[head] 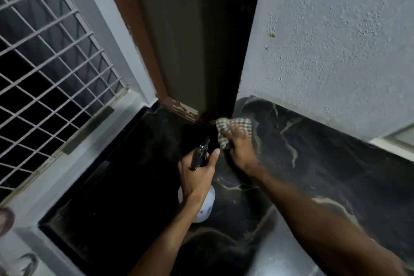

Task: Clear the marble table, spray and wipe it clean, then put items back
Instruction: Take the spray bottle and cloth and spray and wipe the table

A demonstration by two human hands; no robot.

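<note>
spray bottle (207, 206) gripped in curled left hand (197, 177), contents can't be told | checked cloth (233, 126) pressed onto marble table (313, 163) under flattish right hand (239, 148) at 12 o'clock | door (190, 51) just behind, window grille (44, 63) at 10

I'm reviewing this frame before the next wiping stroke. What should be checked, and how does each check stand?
1. Checked cloth lies under the right hand, which presses it onto the marble table: ok.
2. Left hand grips the spray bottle securely: ok.
3. Bottle is beside the cloth, not on it: ok.
4. Cloth reaches the corner at the door frame: ok.
5. No loose items stand on the visible marble: ok.
6. Surface is wet with spray: cannot tell, the marble is dark and the frame blurred.
</note>
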